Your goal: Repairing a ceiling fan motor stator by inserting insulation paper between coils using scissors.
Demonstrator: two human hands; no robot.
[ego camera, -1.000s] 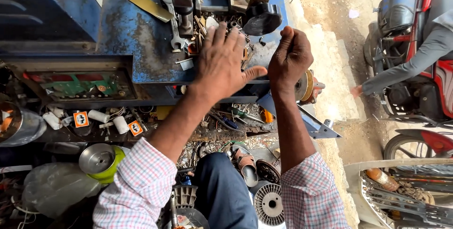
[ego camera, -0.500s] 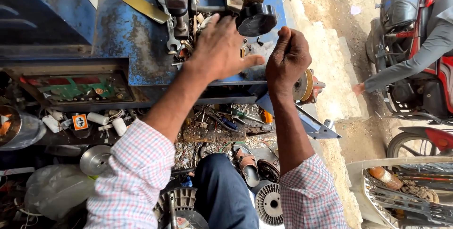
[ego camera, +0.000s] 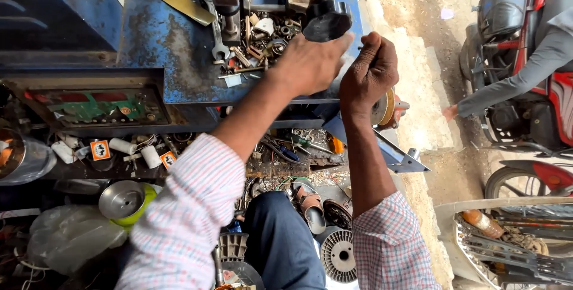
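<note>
Both hands work at the right edge of the worn blue-painted metal bench (ego camera: 155, 39). The left hand (ego camera: 307, 63) lies palm down with fingers extended, its fingertips against the black lobed plastic knob (ego camera: 325, 22) of the machine mounted at the bench's far edge; whether it grips anything cannot be told. The right hand (ego camera: 369, 75) is clenched in a fist just beside the left, over the bench's right edge; what it holds is hidden. Loose nuts, bolts and small metal parts (ego camera: 262, 42) lie on the bench just left of the left hand. A flat brass strip (ego camera: 182, 3) lies further left.
</note>
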